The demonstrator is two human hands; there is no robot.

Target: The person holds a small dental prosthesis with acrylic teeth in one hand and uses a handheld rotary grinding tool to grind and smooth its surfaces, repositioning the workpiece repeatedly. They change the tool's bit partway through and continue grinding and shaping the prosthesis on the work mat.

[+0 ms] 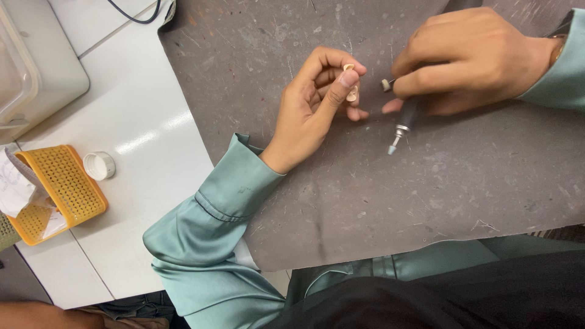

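Left hand [317, 103]: we see it lying wrist-down on the grey mat [365, 201], fingers curled up, pinching a small cream piece [351, 92] between thumb and fingertips; a second pale bit shows at the tip of the forefinger.
Right hand [469, 61]: closed round a dark rotary handpiece [409, 116], held like a pen.
Handpiece axis: we read it as running from the fist down and slightly leftward, its pale pointed tip [392, 148] low on the mat, aimed away from the piece.
Small wheel [386, 84]: a light stub jutting from the right fingers towards the left hand, just beside the piece but apart from it.
Key relation: the piece lies left of the right hand, level with its fingertips; the left hand is the nearer, since it already holds it.
Elsewhere: a white cap [99, 165] and a yellow perforated tray [61, 189] sit on the white table [152, 122], well apart from both hands.
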